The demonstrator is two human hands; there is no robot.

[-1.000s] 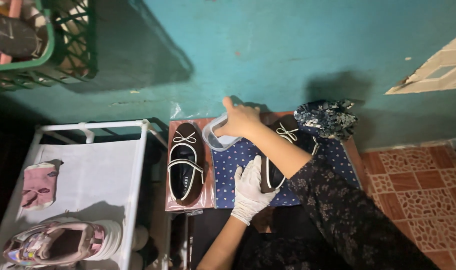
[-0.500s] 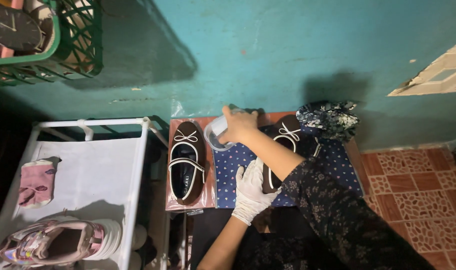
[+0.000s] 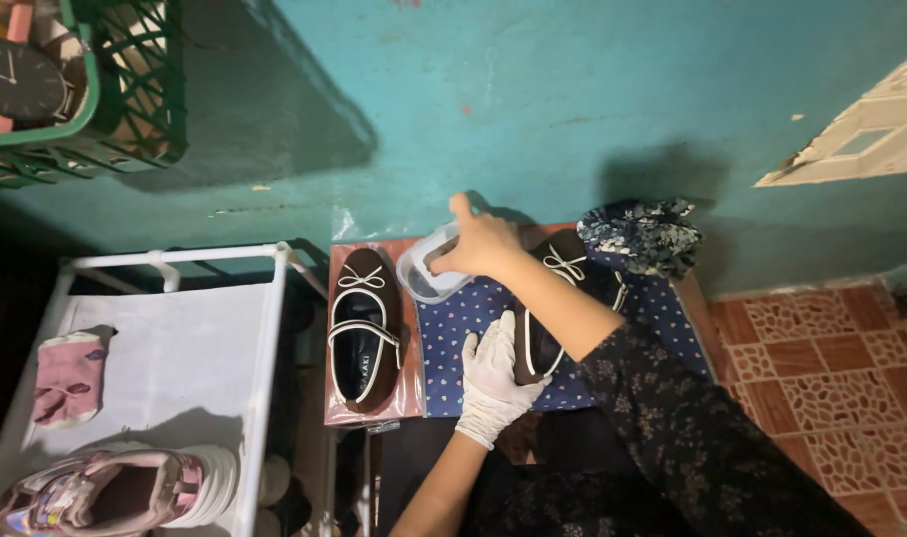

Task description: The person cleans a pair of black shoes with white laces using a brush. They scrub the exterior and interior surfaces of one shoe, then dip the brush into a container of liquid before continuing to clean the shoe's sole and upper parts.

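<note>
In the middle of the frame our right hand (image 3: pixel 483 244), bare, is closed around the rim of a small clear plastic tub (image 3: pixel 429 273), thumb pointing up toward the teal painted wall (image 3: pixel 533 109). The tub sits tilted in that grip, just above the top edge of a blue cloth with pale dots (image 3: pixel 453 328), and something dark shows inside it; we cannot tell what.

Our left hand (image 3: pixel 493 378), in a white disposable glove, lies just below and a little right of the tub. Its fingers press flat against the side of a dark brown flat shoe with white trim and a white bow (image 3: pixel 553 298), steadying rather than wrapping it. Our right forearm crosses over this shoe and hides its middle. The shoe's long axis runs from lower left to upper right, bow end toward the wall.

So the tub lies up and left of the held shoe, close beside it, and the bare right hand is the nearer one to both.

The matching shoe (image 3: pixel 364 328) stands apart to the left on a reddish board (image 3: pixel 409 398), lengthwise up the frame. A dark floral cloth bundle (image 3: pixel 642 234) sits at centre right. At lower left, a white rack shelf (image 3: pixel 165 378) holds a pink sock (image 3: pixel 68 378) and a pink sneaker (image 3: pixel 115 492).
</note>
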